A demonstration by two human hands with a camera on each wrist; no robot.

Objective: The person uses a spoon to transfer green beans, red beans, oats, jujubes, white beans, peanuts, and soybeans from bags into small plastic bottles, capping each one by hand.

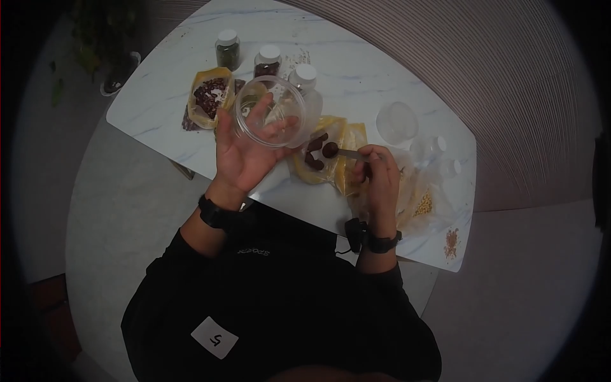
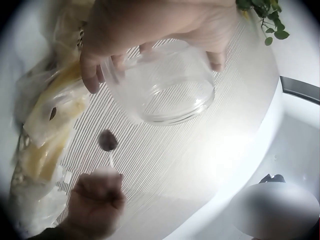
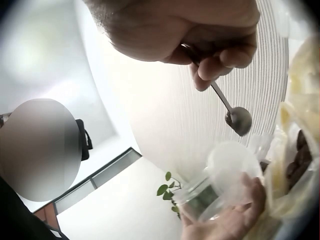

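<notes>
My left hand (image 1: 243,159) grips a clear round plastic tub (image 1: 280,95) from below and the side, fingers spread along its wall. In the left wrist view the tub (image 2: 175,100) looks see-through, with nothing visible inside. My right hand (image 1: 382,181) pinches the thin handle of a metal spoon (image 1: 350,153). A dark brown-red date-like piece (image 1: 330,149) sits in the spoon's bowl. Below the spoon lies an open yellow-edged plastic bag (image 1: 326,173) with more dark brown pieces (image 1: 312,162). In the right wrist view the spoon bowl's underside (image 3: 242,121) shows.
Behind the tub stand white-lidded jars, one green-filled (image 1: 227,51) and one dark-filled (image 1: 268,62). A bag of red-brown beans (image 1: 212,95) lies left. To the right are an upright clear tub (image 1: 397,122), a bag with yellow grains (image 1: 423,204) and loose brown grains (image 1: 451,243).
</notes>
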